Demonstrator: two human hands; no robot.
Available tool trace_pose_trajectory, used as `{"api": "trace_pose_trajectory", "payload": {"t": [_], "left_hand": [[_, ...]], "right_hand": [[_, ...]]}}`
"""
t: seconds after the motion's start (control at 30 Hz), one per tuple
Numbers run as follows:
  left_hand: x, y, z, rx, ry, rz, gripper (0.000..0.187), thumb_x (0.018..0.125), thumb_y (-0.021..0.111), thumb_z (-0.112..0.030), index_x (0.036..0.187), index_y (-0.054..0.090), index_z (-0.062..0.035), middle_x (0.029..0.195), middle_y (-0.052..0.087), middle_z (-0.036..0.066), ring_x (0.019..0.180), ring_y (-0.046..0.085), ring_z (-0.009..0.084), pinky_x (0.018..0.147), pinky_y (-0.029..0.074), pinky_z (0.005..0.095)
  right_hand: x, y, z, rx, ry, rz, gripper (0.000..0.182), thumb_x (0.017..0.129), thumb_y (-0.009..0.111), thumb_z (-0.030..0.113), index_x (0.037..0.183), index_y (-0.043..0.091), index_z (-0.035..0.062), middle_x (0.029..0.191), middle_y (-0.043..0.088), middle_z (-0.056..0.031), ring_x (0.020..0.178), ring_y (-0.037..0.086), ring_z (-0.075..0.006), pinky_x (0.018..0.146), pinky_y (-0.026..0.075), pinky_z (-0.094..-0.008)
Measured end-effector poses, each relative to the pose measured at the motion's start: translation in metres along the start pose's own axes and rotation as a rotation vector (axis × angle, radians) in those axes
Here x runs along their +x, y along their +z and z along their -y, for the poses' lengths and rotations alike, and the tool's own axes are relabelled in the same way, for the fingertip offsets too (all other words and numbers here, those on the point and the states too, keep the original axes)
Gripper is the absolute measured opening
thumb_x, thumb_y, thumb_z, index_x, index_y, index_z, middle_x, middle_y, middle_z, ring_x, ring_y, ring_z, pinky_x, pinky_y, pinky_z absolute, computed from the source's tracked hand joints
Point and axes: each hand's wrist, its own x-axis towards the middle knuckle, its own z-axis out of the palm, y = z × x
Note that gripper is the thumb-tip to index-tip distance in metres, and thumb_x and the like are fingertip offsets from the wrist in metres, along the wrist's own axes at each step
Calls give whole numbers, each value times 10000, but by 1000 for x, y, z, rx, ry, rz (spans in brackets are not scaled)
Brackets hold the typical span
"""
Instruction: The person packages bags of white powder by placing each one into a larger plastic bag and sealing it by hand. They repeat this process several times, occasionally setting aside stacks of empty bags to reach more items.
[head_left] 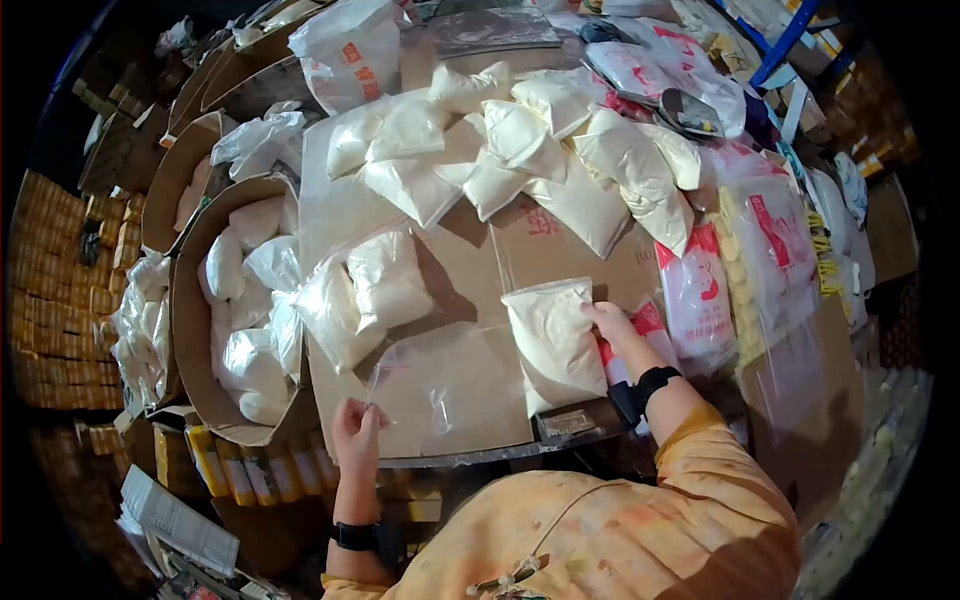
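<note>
My right hand (612,328) grips the upper right edge of a clear bag of cream-white powder (556,345), which stands near the front of the cardboard-covered table (465,270). At the front left, my left hand (358,425) pinches the corner of a flat, clear empty bag (430,390) lying on the cardboard. Two filled powder bags (365,290) lean together behind my left hand. Further back, several more filled bags (525,140) lie in a loose, overlapping group.
A cardboard box (190,345) of white bags stands left of the table. Red-printed packages (697,300) lie to the right, with a metal scoop (690,112) at the back right. A white printed sack (345,60) stands at the back left.
</note>
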Motion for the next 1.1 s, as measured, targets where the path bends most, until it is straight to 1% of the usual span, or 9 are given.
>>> {"api": "trace_pose_trajectory", "payload": {"t": [0.1, 0.13, 0.23, 0.37, 0.53, 0.57, 0.63, 0.73, 1.1], "left_hand": [[-5, 10, 2, 5, 30, -15, 134, 830, 478, 33, 737, 406, -30, 662, 505, 52, 617, 503, 116, 602, 436, 247], [-6, 12, 4, -18, 61, -10, 131, 830, 485, 22, 738, 409, -31, 656, 507, 48, 608, 501, 114, 591, 430, 243], [-13, 17, 9, -15, 27, -56, 132, 832, 499, 1, 737, 413, -34, 646, 499, 40, 597, 495, 112, 583, 424, 240], [-22, 19, 19, 84, 48, -141, 133, 833, 504, -14, 732, 425, -48, 641, 488, 23, 585, 475, 87, 548, 396, 222], [-30, 23, 1, 607, 272, -263, 153, 760, 570, -26, 675, 443, -31, 588, 457, 77, 544, 474, 204, 518, 381, 301], [-29, 27, -6, 659, 323, -270, 149, 752, 576, -28, 677, 448, -31, 595, 463, 93, 548, 479, 231, 520, 387, 317], [-25, 38, -20, 697, 401, -262, 145, 742, 587, -37, 682, 455, -34, 607, 474, 112, 561, 488, 269, 525, 395, 340], [-18, 62, -32, 677, 439, -219, 132, 742, 588, -62, 699, 466, -38, 625, 489, 131, 582, 499, 303, 530, 403, 355], [-15, 147, -27, 774, 545, 130, 95, 759, 535, -70, 788, 451, -35, 787, 515, 168, 741, 529, 374, 605, 430, 434]], "right_hand": [[-11, 5, -11, -732, -9, -345, 568, 680, 694, 435, 937, 596, -62, 913, 632, -187, 865, 610, -258, 738, 472, -330], [-27, 14, 7, -635, 38, -249, 655, 578, 756, 455, 929, 601, -76, 925, 619, -245, 883, 617, -301, 742, 480, -348], [-16, 21, -10, -753, 25, -96, 573, 627, 766, 336, 996, 595, -67, 906, 639, -172, 799, 621, -247, 712, 478, -346], [-9, 45, -32, -128, -73, -29, 286, 729, 687, 119, 954, 613, -43, 813, 639, -77, 696, 583, -151, 639, 467, -299], [-49, 68, -3, -378, -310, -73, 165, 785, 629, 86, 896, 614, -35, 762, 614, -46, 661, 519, -98, 599, 436, -273], [-79, 67, 35, -617, -115, -62, 165, 773, 640, 68, 908, 624, -26, 808, 635, -48, 711, 549, -96, 643, 448, -265], [-111, 48, 53, -233, -467, 111, 190, 754, 654, 40, 934, 630, -16, 863, 652, -61, 778, 577, -97, 702, 461, -256], [-166, 30, 119, -386, -605, 352, 279, 769, 593, -40, 1042, 595, 17, 967, 622, 5, 901, 558, -80, 795, 443, -229], [-176, 45, 85, -414, -240, 257, 168, 776, 632, 61, 931, 638, -5, 809, 618, 9, 734, 530, -68, 652, 437, -227]]}}
